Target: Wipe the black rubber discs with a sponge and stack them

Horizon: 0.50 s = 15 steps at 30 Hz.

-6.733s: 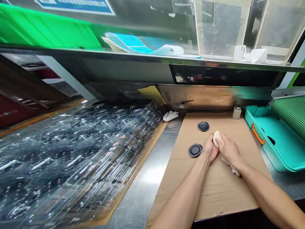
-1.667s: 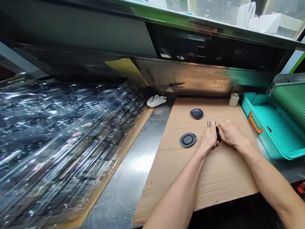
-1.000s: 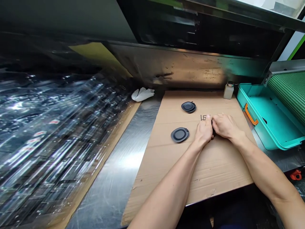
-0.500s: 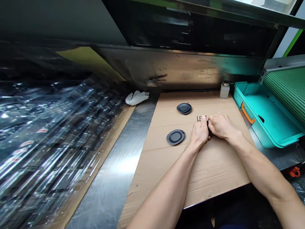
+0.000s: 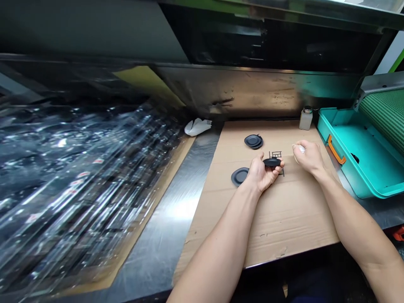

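Observation:
My left hand (image 5: 259, 173) is closed on a black oval cover (image 5: 272, 162), tilted so it shows nearly edge-on above the cardboard. To its right, my right hand (image 5: 309, 157) is closed on a white cloth (image 5: 298, 149); only a bit of the cloth shows between the fingers. The hands are apart. A dark cover (image 5: 239, 176) lies flat on the cardboard sheet (image 5: 284, 219), partly hidden behind my left hand. Farther back, more dark covers (image 5: 253, 141) overlap each other.
A teal tray (image 5: 378, 160) with an orange handle (image 5: 336, 150) and a small black piece stands right. A capped bottle (image 5: 305, 118) is at the back. White crumpled material (image 5: 198, 126) lies left, beside blurred clear plastic-wrapped items (image 5: 94, 181). A green conveyor belt (image 5: 386, 107) borders the right.
My hands have separated: the right moved away to the right, showing white cloth in its fingers. The left keeps the black cover, now turned into view. The camera view has shifted slightly left.

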### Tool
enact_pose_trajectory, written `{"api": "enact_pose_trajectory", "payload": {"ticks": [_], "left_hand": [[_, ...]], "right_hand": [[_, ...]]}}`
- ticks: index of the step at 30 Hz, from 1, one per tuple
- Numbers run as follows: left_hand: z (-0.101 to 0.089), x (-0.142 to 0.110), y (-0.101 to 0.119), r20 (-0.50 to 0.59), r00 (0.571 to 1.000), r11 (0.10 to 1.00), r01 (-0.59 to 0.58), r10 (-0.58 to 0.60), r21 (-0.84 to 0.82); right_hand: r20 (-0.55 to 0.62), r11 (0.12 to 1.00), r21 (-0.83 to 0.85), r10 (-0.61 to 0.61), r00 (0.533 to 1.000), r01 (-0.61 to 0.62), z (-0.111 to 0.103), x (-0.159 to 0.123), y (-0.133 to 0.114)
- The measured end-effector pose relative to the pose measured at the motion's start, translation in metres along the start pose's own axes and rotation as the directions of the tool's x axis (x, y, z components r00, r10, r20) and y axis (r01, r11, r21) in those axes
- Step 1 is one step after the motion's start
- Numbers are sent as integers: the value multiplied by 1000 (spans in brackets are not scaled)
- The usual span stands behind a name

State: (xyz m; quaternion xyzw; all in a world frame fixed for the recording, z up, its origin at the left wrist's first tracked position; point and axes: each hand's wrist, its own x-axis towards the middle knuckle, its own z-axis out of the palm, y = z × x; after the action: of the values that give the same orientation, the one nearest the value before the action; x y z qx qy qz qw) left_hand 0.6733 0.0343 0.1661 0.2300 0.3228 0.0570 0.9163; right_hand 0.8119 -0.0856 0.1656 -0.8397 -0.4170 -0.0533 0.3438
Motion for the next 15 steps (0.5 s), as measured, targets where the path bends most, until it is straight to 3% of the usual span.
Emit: {"api": "enact_pose_trajectory", "payload": {"ticks": [8, 12, 15], "left_hand": [[-2, 5, -3, 3, 1000, 1000, -2, 2, 1], [-3, 8, -6, 22, 998, 995, -62, 60, 78], [-1, 9, -11, 47, 994, 981, -105, 98, 163]], "right_hand": [[32, 997, 77, -11, 999, 8, 3, -1, -4], [108, 978, 167, -142, 984, 123, 7, -5, -11], [162, 975, 117, -207, 965, 190, 12, -9, -15]]}}
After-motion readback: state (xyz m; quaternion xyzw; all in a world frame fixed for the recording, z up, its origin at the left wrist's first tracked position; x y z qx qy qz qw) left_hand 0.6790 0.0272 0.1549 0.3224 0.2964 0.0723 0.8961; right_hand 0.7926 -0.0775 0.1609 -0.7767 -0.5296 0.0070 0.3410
